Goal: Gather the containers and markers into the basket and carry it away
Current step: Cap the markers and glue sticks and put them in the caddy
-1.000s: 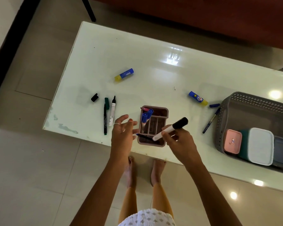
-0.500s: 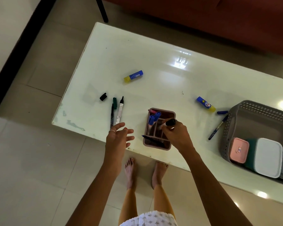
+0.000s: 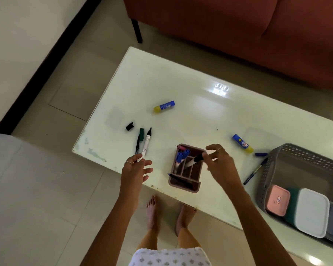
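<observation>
Abt halfway by the look of it: containers (image 3: pixel 311 212) already in basket (image 3: pixel 296 150) at table's right end, some markers in brown organizer (image 3: pixel 186 169), others loose; left hand (image 3: pixel 135 169) slack nr white marker (image 3: pixel 146 144), right hand (image 3: pixel 219 162) unclenched by black-capped marker (image 3: pixel 194 161), grip unclear.

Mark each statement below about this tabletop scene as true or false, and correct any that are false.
1. The grey basket holds a pink-lidded container. True.
2. Both glue sticks are inside the basket. False: the two glue sticks lie on the white table.
3. Blue-capped markers stand in the brown organizer. True.
4. The left hand grips a glue stick. False: it reaches for the white marker with spread fingers.
5. A loose black cap lies on the table. True.
</observation>
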